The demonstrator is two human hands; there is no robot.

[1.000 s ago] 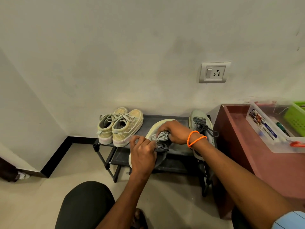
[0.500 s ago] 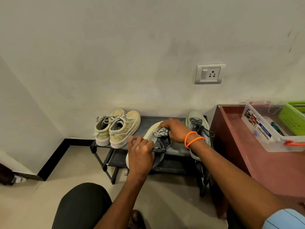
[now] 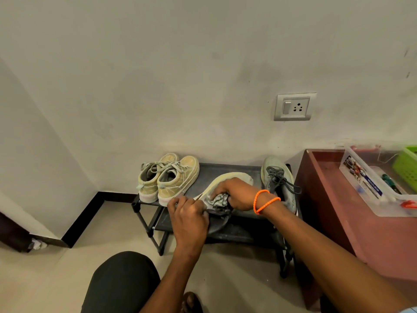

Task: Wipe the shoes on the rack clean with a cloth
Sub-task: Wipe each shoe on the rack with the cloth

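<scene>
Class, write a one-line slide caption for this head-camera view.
Left hand steadies a grey lace-up sneaker over the black shoe rack while the right hand presses a crumpled grey cloth against it.

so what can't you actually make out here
Head view only:
- Held shoe: its upper is hidden by the left hand and right hand.
- Cloth: mostly covered by the right hand.
- Clear bin: label too small to read.
- Green basket: cut off by the right edge.
</scene>
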